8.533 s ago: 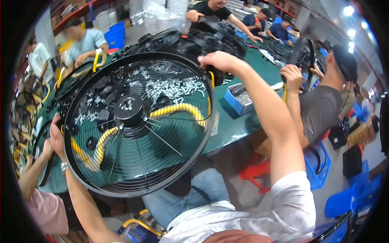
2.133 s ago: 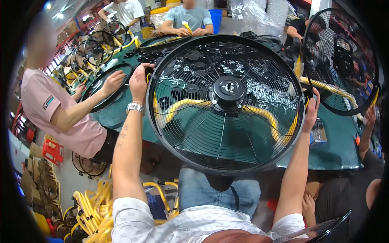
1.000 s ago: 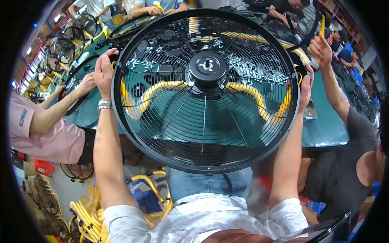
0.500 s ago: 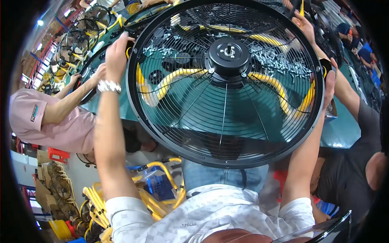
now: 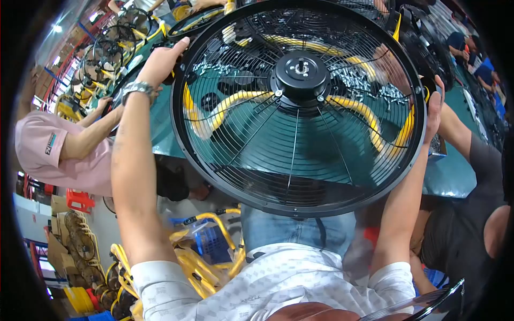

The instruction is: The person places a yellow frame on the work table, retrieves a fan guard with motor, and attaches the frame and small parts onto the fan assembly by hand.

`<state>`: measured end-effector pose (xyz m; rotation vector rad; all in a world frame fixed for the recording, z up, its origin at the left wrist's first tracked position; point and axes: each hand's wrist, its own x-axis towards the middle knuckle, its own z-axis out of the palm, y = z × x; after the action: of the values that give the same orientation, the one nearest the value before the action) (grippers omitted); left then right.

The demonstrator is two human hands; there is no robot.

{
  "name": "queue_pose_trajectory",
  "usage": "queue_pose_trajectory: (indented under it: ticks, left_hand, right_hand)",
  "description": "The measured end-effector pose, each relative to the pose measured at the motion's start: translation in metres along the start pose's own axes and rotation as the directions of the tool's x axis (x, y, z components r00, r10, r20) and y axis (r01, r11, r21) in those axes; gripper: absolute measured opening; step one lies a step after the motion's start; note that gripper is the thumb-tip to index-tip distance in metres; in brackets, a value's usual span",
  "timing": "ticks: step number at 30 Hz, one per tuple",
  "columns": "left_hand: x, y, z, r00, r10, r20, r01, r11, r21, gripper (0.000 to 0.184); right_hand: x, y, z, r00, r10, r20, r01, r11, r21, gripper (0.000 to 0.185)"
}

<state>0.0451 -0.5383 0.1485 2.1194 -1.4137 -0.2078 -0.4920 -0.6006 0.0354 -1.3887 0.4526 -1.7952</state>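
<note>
A large round fan (image 5: 297,136) with a black rim and wire grille stands tilted in front of me. At its centre is a black motor (image 5: 301,75) with a bare shaft. Curved yellow tubing (image 5: 241,99), partly wrapped in clear plastic, shows through the grille. My left hand (image 5: 162,63) is at the upper left of the rim, thumb along its outer edge, the other fingers mostly hidden behind. On the right side of the rim, my right hand (image 5: 434,112) grips with fingers up and palm against the edge.
Behind the grille, many small screws (image 5: 369,85) lie on the green table (image 5: 452,176). A person in a pink shirt (image 5: 75,155) works at left; one in a dark shirt (image 5: 460,224) is at right. Yellow tube frames (image 5: 203,262) and a blue basket (image 5: 214,243) stand below.
My left hand has turned, its wrist moving left and its thumb now along the rim. The fan has shifted slightly. The other person's hand at upper right has moved behind the grille.
</note>
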Motion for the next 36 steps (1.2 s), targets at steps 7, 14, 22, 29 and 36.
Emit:
queue_pose_trajectory:
  ticks: [7, 14, 22, 29, 36]
  left_hand:
    - [-0.017, -0.041, 0.054, 0.7, 0.436, -0.565, -0.664, 0.689, -0.291, 0.035]
    - [-0.015, -0.016, 0.003, 0.996, 0.088, 0.005, -0.065, 0.773, -0.631, 0.041]
    - [-0.006, -0.041, 0.044, 0.75, 0.429, -0.504, -0.556, 0.822, -0.127, 0.04]
    - [-0.011, -0.033, 0.015, 0.952, 0.267, -0.146, -0.305, 0.848, -0.434, 0.034]
    - [0.0, -0.032, 0.023, 0.998, 0.001, -0.069, -0.038, 0.85, -0.526, 0.045]
  right_hand:
    - [-0.001, -0.001, -0.009, 1.0, -0.011, 0.009, 0.011, 1.0, 0.022, 0.047]
    - [-0.001, -0.003, -0.012, 0.998, -0.049, 0.028, 0.049, 0.999, 0.022, 0.047]
    - [0.013, -0.012, -0.012, 0.998, -0.065, 0.021, 0.068, 0.919, -0.388, 0.04]
    - [0.015, -0.047, -0.009, 0.999, -0.003, 0.047, 0.036, 0.682, -0.731, 0.038]
    - [0.049, -0.058, -0.006, 0.942, 0.075, 0.328, 0.233, 0.557, -0.797, 0.02]
